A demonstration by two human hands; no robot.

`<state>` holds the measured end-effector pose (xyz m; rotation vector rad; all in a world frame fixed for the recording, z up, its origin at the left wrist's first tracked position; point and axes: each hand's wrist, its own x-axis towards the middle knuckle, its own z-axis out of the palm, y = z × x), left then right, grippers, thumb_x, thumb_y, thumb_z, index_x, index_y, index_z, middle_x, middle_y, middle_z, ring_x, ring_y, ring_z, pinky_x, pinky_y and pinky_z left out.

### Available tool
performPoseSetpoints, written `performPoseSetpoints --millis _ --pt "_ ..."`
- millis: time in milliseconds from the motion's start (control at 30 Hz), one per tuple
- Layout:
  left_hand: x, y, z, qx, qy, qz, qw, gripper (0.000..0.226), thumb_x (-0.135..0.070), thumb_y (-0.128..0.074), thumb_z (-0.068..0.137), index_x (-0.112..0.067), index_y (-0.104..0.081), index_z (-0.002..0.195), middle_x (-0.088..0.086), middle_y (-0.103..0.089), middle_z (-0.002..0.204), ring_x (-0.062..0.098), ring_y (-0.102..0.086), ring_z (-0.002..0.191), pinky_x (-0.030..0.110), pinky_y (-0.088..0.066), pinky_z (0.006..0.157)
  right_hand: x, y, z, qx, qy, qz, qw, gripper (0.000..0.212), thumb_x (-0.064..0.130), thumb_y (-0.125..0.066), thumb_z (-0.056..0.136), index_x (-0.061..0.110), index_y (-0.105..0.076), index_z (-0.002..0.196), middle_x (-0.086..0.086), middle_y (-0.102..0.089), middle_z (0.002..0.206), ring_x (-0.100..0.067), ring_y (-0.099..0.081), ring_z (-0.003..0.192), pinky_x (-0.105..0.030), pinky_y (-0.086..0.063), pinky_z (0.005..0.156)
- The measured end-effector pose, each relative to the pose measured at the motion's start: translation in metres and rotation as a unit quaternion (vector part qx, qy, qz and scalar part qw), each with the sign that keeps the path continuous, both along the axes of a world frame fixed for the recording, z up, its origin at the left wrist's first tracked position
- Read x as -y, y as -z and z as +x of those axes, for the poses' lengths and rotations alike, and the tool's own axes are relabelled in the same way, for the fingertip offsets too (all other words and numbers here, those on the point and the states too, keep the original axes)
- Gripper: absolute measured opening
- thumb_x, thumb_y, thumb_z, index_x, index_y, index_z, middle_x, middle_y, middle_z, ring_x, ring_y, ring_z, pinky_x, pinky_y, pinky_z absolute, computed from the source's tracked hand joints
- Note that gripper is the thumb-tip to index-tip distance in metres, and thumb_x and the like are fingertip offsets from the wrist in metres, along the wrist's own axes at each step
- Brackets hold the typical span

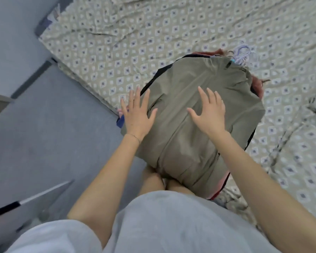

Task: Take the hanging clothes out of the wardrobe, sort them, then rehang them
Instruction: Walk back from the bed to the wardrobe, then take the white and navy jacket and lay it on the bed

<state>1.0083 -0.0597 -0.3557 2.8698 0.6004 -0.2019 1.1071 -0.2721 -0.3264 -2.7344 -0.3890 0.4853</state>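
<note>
Head view: a pile of clothes [182, 143], topped by an olive jacket [204, 73], lies on the bed [117, 42], apparently out of the wardrobe but not yet sorted or rehung. The left hand [137, 115] and right hand [208, 114] spread over it, grip released. Hangers [242, 52] peek out behind; the garments underneath are mostly hidden, and no wardrobe is in view.

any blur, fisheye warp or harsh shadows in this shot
Head view: fisheye bend, the edge of the bed bows toward the corners. Head view: soft all over, most smeared at lower left on the floor. Head view: flat, even light, no glare, only faint shading under the left hand and right hand on the jacket.
</note>
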Motion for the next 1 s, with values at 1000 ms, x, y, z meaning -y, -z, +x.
performPoseSetpoints --millis 1000 --pt "-0.047 -0.022 -0.624 0.072 -0.596 0.026 0.8 0.067 -0.049 -0.049 0.098 -0.024 -0.026 0.156 0.008 -0.021 0.163 0.031 -0.012 0.152 0.059 0.0 0.118 -0.283 -0.05 -0.505 0.004 -0.633 0.033 0.773 0.069 0.047 -0.052 0.096 0.026 -0.023 0.155 -0.005 -0.02 0.162 -0.03 -0.01 0.15 -0.046 -0.017 0.117"
